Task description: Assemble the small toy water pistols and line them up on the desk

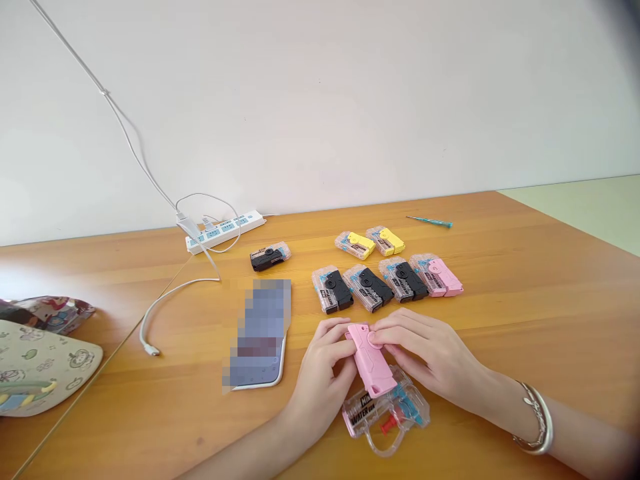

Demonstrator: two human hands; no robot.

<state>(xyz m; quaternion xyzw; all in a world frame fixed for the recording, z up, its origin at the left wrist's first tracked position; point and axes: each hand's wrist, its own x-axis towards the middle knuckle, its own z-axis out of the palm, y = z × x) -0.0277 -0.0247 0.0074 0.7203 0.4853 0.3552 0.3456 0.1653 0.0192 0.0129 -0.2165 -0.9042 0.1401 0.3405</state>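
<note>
Between my two hands is a mini water gun whose pink handle (373, 360) stands out from its clear body (385, 413). Its body, with a red trigger and blue inner parts, lies low over the table. My left hand (325, 367) grips the pink part from the left, fingers curled behind it. At its upper right, the fingers of my right hand (425, 347) press on the round pink joint. Just beyond are folded water guns: several with black handles (370, 290) and one pink water gun (440, 275).
Two yellow water guns (370, 243) lie farther back, and another black one (270, 256) sits left of them. A phone (265, 333) lies to my left. Behind it are a power strip (225, 230) and a white cable (180, 287). A teal screwdriver (433, 221) rests at the back.
</note>
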